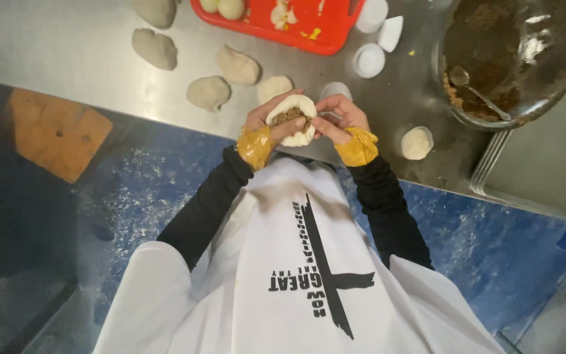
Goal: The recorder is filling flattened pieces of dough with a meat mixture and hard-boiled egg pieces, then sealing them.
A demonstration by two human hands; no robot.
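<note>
Cupping a round of white dough point(294, 120) with brown filling at its middle, your left hand point(264, 123) curls under and around its left side while your right hand point(337, 120) pinches the right edge, fingers closed on the dough. You hold it just above the near edge of the steel table point(80, 46). Several dough balls point(209, 92) lie on the table to your left, one more point(417, 142) to your right. A metal bowl of filling point(512, 52) with a spoon point(476, 92) stands at the far right, a red tray point(283, 19) beyond.
</note>
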